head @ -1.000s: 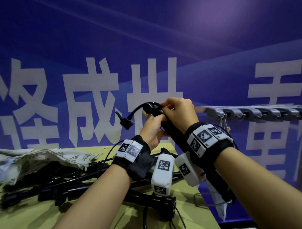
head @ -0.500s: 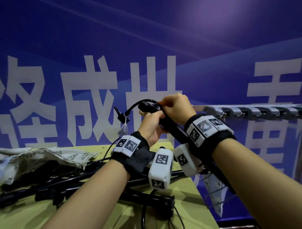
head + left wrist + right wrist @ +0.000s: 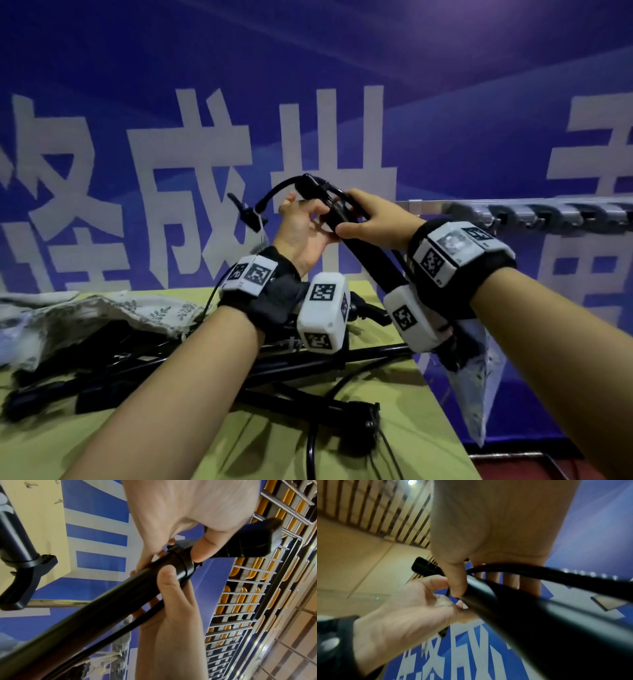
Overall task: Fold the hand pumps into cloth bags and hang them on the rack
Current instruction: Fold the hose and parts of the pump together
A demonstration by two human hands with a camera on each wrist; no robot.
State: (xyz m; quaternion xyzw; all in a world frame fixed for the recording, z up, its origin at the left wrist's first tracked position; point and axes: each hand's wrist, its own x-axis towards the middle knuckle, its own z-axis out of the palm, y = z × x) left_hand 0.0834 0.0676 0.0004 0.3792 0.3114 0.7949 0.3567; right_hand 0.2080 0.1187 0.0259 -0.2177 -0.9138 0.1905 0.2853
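1. the right hand [image 3: 371, 219] is wrapped around the top of the black hand pump [image 3: 368, 253], thumb on one side and fingers on the other.
2. the pump's long tube runs from that grip down and to the right, under the right wrist. its low end sits in a cloth bag [image 3: 479, 383] that hangs off the edge of the table [image 3: 281, 445].
3. the left hand [image 3: 301, 233] is right beside the grip, on its left. its fingers are loose and apart, and its thumb rests on the tube. it is not squeezing anything.
4. the thin black hose [image 3: 277, 192] curves out of the pump's top and off to the left, above the left hand. so the left hand is the nearer one for tucking it in, i think.
5. the rack [image 3: 534, 214] with its hooks is to the right, behind the right wrist.
6. more pumps and a flowery bag [image 3: 102, 315] lie on the table to the left.
7. half a second ago the left hand was curled tight on the pump. now it has let go and opened up. the hose end has also swung up higher.
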